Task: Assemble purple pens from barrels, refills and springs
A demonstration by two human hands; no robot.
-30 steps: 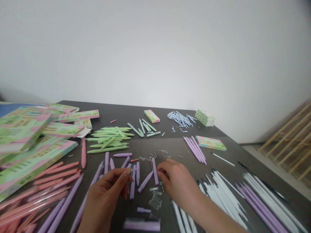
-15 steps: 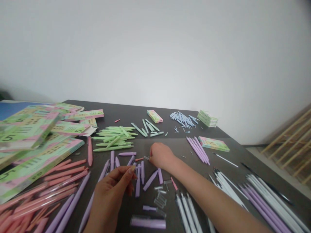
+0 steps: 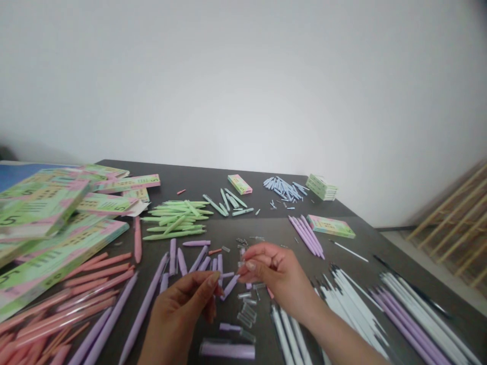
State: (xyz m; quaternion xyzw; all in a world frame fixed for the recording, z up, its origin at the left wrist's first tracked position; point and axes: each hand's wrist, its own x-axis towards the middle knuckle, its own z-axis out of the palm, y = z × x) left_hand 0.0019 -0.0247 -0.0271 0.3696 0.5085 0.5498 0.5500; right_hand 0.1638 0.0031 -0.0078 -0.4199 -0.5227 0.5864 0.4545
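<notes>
My left hand (image 3: 186, 306) is closed in a pinch at the lower centre. A small purple pen part (image 3: 228, 275) juts from its fingertips toward the right hand. Facing it, slightly apart, is my right hand (image 3: 272, 266), with thumb and fingers drawn together; whatever lies between them is too small to make out. Beneath and beyond the hands are loose purple pen barrels (image 3: 198, 258). Clear plastic clips (image 3: 247, 312) are scattered just below the right hand. Closer to me lies a thick purple barrel (image 3: 228, 351) beside a clear cap.
Pink pens (image 3: 95, 274) and printed boxes (image 3: 41, 203) crowd the left. Green pens (image 3: 175, 218) are heaped farther back, with blue parts (image 3: 283, 187) behind. White refills (image 3: 350, 299) and finished-looking purple pens (image 3: 306, 235) lie to the right on the dark table (image 3: 266, 225).
My right hand has come back from the small parts behind the purple barrels, nearer to me and to the right. My left hand keeps its pinch, almost in place.
</notes>
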